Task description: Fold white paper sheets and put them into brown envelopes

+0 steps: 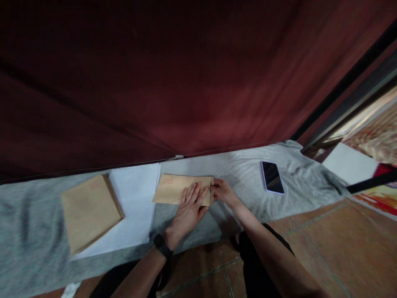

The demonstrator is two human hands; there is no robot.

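A brown paper envelope [173, 191] with small red print at its upper left lies on the grey cloth [248, 207]. My left hand [192, 203] rests flat on the envelope, fingers stretched out and spread a little. At the envelope's right end, my right hand [221, 191] has its fingers closed around the flap edge, with the fingertips partly hidden. Left of my hands, a stack of brown envelopes [91, 209] sits on top of white paper sheets [136, 198].
A phone [273, 177] with a pale purple edge lies on the cloth to the right. Behind the cloth rises a dark red fabric wall [186, 82]. A dark metal bar [344, 87] slants at the right. Tiled floor [328, 240] shows in front.
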